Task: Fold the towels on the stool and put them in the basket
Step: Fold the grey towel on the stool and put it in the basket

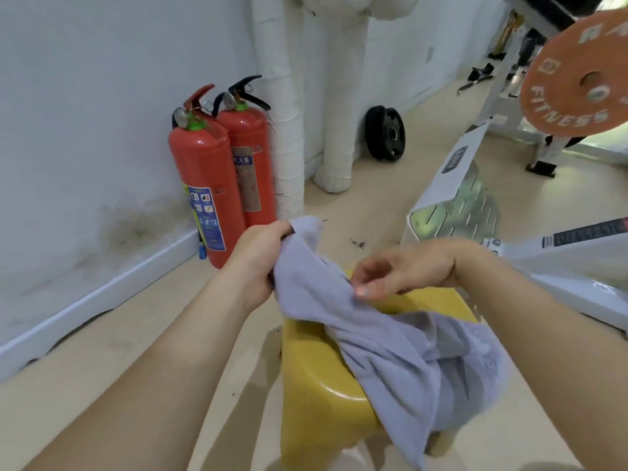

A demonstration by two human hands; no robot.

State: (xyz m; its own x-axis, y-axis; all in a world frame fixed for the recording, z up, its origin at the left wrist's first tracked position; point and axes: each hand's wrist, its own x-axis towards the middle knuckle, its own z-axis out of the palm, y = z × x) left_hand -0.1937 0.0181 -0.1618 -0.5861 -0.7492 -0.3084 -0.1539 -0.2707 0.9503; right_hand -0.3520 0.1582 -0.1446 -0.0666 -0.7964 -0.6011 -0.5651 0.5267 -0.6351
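A pale lavender towel (401, 355) hangs crumpled from my left hand (258, 263), which grips one end of it up above the floor. The rest of the cloth drapes down over the yellow plastic stool (316, 392) and spills past its right side. My right hand (404, 266) hovers just above the towel's upper edge with fingers loosely curled, thumb and fingertip close to the fabric; I cannot tell whether they touch it. No basket is in view.
Two red fire extinguishers (217, 171) stand against the white wall at left. A white wrapped pipe (289, 130), a black weight plate (385, 134), a white gym machine (455, 195) and an orange plate (577, 79) fill the back and right.
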